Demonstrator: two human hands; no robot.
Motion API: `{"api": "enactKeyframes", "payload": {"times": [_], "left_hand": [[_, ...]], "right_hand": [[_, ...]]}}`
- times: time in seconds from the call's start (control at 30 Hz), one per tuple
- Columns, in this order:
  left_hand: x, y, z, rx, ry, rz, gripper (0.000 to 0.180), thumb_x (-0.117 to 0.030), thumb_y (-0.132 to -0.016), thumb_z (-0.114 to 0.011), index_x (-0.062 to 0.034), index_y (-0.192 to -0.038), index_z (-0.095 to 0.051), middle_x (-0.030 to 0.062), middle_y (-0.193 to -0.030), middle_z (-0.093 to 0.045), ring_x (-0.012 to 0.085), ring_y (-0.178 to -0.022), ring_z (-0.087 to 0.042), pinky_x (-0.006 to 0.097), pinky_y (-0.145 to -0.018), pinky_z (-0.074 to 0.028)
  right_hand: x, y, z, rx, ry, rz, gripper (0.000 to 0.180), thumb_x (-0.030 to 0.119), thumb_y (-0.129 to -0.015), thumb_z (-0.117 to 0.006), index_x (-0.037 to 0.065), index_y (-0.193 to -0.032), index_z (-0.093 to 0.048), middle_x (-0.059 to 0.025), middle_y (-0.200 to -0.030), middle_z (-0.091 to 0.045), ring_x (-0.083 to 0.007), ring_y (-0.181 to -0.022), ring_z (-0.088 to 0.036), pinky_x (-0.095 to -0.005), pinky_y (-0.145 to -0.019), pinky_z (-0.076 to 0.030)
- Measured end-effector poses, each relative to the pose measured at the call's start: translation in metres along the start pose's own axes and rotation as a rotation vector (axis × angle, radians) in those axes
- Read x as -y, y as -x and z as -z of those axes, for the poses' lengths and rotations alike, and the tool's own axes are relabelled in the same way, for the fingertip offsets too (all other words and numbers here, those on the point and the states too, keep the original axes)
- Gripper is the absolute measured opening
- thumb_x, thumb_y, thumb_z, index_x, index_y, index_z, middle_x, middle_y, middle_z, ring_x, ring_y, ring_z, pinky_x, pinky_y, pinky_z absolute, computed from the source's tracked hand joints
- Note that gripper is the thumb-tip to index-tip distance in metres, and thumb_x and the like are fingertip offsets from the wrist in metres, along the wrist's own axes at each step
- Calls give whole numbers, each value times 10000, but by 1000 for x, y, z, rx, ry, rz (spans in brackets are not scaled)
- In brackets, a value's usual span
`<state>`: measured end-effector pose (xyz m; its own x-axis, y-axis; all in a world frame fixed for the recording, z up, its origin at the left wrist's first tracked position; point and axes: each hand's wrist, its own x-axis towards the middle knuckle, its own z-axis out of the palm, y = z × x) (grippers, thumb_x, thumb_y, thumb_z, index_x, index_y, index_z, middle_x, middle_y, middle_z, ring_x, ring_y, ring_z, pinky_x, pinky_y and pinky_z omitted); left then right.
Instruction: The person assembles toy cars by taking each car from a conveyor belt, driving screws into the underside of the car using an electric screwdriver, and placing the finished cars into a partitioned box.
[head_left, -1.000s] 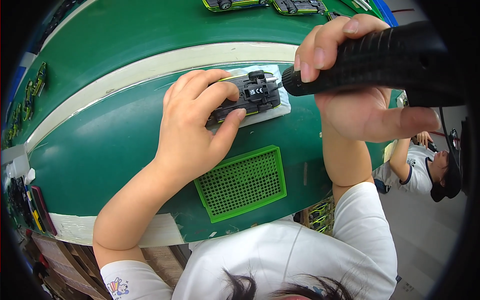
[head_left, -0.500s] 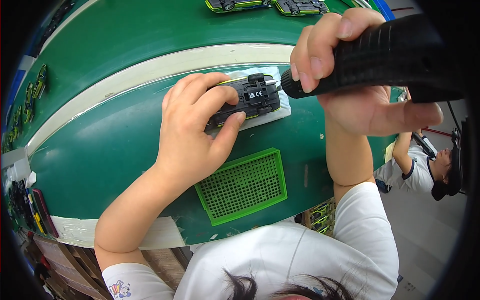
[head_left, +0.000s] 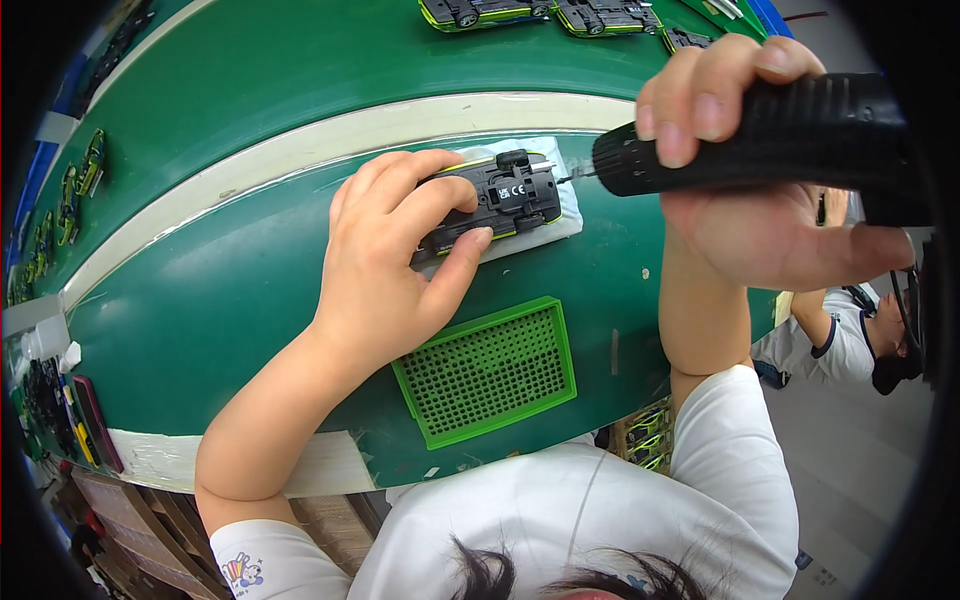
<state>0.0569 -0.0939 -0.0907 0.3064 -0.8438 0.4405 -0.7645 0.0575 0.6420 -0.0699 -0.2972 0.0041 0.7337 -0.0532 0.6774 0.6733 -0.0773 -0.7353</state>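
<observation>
My left hand (head_left: 395,260) presses down on an upturned toy car (head_left: 500,197), black underneath with yellow-green sides, lying on a white pad (head_left: 568,205) on the green bench. Fingers and thumb clamp the car's left half. My right hand (head_left: 750,190) grips a black ribbed electric screwdriver (head_left: 760,135) held sideways. Its thin bit touches the car's right end.
A green perforated screw tray (head_left: 490,370) lies just below the car. More toy cars (head_left: 545,12) sit on the green conveyor belt (head_left: 300,70) at the top, and several others along the left edge (head_left: 80,180). Another person (head_left: 850,335) sits at the lower right.
The screwdriver has shifted slightly right and up, its bit now at the car's right end. My left hand stays on the car.
</observation>
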Motion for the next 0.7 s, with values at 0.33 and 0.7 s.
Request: {"api": "enactKeyframes", "payload": {"times": [0.33,0.7], "left_hand": [[-22,-19,8,40,-212,-179,548,-262,-695,-855,-27,-1130,-620,177,-1288,-582,364,-1154,-563,466,-1008,-417],[-25,-37,-19,127,-208,-77,680,-316,-654,-873,-13,-1188,-579,150,-1165,-608,328,-1077,-571,429,-937,-419]], "right_hand": [[41,50,129,112,123,157,1056,927,-703,-451,35,-1266,-503,-77,-959,-545,-165,-750,-539,-321,-674,-433],[32,253,411,-114,77,274,1050,929,-705,-432,28,-1239,-508,-82,-935,-547,-170,-734,-542,-326,-659,-439]]}}
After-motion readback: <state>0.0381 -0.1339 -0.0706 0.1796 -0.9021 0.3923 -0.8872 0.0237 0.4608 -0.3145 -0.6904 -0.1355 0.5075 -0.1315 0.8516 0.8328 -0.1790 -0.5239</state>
